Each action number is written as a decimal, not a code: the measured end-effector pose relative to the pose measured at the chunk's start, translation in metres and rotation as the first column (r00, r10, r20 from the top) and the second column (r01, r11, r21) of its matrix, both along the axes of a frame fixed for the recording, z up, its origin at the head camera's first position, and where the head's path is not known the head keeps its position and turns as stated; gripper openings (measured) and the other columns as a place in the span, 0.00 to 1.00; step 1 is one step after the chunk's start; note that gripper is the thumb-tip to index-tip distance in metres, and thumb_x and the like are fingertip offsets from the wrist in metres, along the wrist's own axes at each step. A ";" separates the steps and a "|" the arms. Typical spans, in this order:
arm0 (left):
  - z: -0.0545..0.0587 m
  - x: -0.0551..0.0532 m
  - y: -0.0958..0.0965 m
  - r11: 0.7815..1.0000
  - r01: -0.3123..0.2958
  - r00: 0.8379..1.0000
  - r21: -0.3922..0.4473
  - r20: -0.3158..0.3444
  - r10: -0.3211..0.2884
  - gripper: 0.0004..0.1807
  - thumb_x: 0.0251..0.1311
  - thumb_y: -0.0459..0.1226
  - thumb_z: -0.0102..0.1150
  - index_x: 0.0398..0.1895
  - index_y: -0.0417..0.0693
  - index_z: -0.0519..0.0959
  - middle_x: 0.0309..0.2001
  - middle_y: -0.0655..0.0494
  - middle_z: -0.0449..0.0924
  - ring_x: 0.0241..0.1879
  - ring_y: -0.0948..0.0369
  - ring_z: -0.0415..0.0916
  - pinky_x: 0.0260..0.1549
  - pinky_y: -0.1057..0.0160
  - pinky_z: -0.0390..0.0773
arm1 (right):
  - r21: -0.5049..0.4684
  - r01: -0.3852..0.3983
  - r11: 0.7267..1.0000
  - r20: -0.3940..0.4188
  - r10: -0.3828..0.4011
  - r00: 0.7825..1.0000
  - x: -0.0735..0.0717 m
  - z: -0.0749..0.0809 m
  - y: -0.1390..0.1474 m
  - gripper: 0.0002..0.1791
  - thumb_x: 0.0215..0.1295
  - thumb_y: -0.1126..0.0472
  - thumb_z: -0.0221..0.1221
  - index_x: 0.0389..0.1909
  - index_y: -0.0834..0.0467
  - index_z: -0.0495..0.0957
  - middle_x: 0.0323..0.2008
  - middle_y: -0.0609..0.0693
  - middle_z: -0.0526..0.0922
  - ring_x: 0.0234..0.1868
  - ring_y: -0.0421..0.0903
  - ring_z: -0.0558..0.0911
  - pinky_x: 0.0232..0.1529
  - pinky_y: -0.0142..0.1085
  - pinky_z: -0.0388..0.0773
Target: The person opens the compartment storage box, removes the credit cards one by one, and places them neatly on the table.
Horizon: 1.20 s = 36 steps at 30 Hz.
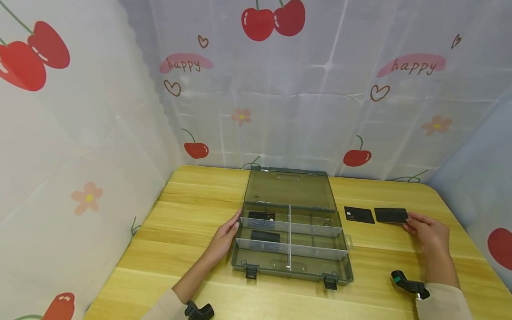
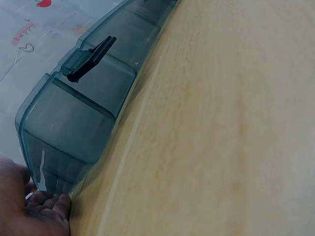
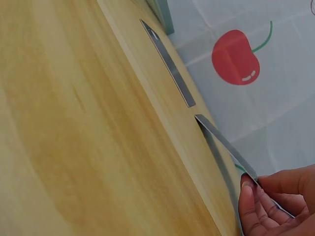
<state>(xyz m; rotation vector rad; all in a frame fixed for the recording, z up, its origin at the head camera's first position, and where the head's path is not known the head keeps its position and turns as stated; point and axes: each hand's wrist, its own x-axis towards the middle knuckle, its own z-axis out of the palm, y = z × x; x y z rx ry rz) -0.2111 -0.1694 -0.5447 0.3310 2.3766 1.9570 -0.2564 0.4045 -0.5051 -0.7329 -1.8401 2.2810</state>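
my right hand (image 1: 431,231) pinches the tilted black card (image 1: 391,215) by one end; probably light, stiff, slick, best edge-held. my left hand (image 1: 223,241) grips the compartment box (image 1: 296,276).

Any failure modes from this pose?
1. Drop: the right hand pinches the black card by one end, tilted above the table, so it might slip.
2. Bump: the loose VIP card lies between it and the box; a low sweep left could nudge it.
3. Snag: if the card goes in the box, it may catch an upright divider.
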 end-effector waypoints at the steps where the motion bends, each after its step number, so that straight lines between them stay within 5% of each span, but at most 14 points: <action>1: 0.000 0.000 0.000 1.000 0.001 1.000 0.000 -0.001 -0.001 0.27 0.82 0.39 0.39 0.80 0.52 0.56 0.80 0.57 0.51 0.79 0.56 0.46 0.76 0.52 0.49 | 0.004 -0.006 1.000 0.004 0.006 1.000 0.000 0.000 0.000 0.20 0.66 0.78 0.59 0.29 0.52 0.91 0.25 0.41 0.85 0.26 0.39 0.87 0.31 0.32 0.86; 26: -0.002 -0.001 -0.001 1.000 0.001 1.000 -0.003 -0.007 -0.001 0.27 0.82 0.40 0.40 0.80 0.52 0.56 0.79 0.58 0.52 0.79 0.56 0.46 0.76 0.52 0.48 | 0.210 -0.074 0.975 0.077 0.059 0.995 0.001 0.004 -0.001 0.25 0.72 0.70 0.56 0.19 0.43 0.87 0.23 0.30 0.79 0.23 0.35 0.86 0.29 0.28 0.85; 29: -0.002 -0.001 -0.001 1.000 0.001 1.000 0.000 -0.006 -0.001 0.27 0.82 0.40 0.40 0.80 0.51 0.56 0.79 0.58 0.52 0.79 0.56 0.46 0.76 0.52 0.48 | 0.309 -0.079 0.948 0.089 0.054 0.995 0.000 0.003 0.000 0.20 0.73 0.65 0.57 0.23 0.45 0.86 0.22 0.28 0.77 0.22 0.33 0.85 0.28 0.27 0.84; 32: -0.002 -0.001 -0.001 1.000 0.004 1.000 0.007 -0.005 -0.004 0.27 0.82 0.40 0.40 0.80 0.51 0.56 0.80 0.58 0.52 0.79 0.56 0.46 0.76 0.52 0.48 | 0.445 -0.095 0.890 0.109 0.051 0.993 -0.001 0.002 0.000 0.12 0.74 0.63 0.56 0.39 0.61 0.88 0.22 0.27 0.74 0.22 0.30 0.83 0.27 0.27 0.84; 36: -0.001 -0.001 -0.001 1.000 0.003 1.000 0.009 -0.001 -0.003 0.27 0.82 0.40 0.40 0.80 0.50 0.56 0.79 0.57 0.52 0.79 0.56 0.46 0.76 0.52 0.48 | 0.524 -0.110 0.844 0.120 0.054 0.991 -0.002 0.002 0.000 0.20 0.74 0.63 0.55 0.52 0.78 0.79 0.22 0.27 0.73 0.22 0.29 0.81 0.27 0.27 0.84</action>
